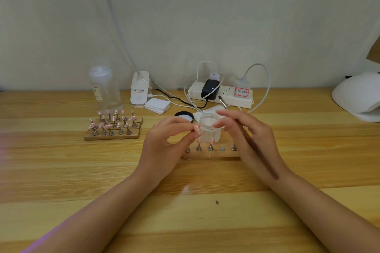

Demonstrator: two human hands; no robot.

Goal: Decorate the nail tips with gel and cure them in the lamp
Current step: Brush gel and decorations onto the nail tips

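The left hand (166, 139) pinches a pink nail tip (197, 130) with white dots between thumb and fingertips, its grip closed on it just beside a small clear jar (207, 127). The right hand (253, 139) has its grip around a dark slim brush (261, 154), whose handle runs back along the wrist; the fingers reach toward the jar's rim, and the bristle end is hidden, so I cannot tell whether it is in the gel. The step in hand looks like loading the brush and dotting the held tip: it would go best with only a small bead of gel, the tip held steady and level, and the fingers kept off the painted face. Below the jar lies a wooden strip (209, 155) with small metal stands; two carry pink tips, one socket shows bare. The jar is frosted, smooth plastic, its black lid (184, 115) lying open behind it. To the left, on the pale grained worktop (185, 222), a wooden rack (113, 129) holds many dotted pink tips on stands, glossy and curved. Behind it stands a clear bottle (104, 88). The white domed lamp (358, 96) sits at the far right, well apart, not yet in use by the look of it.
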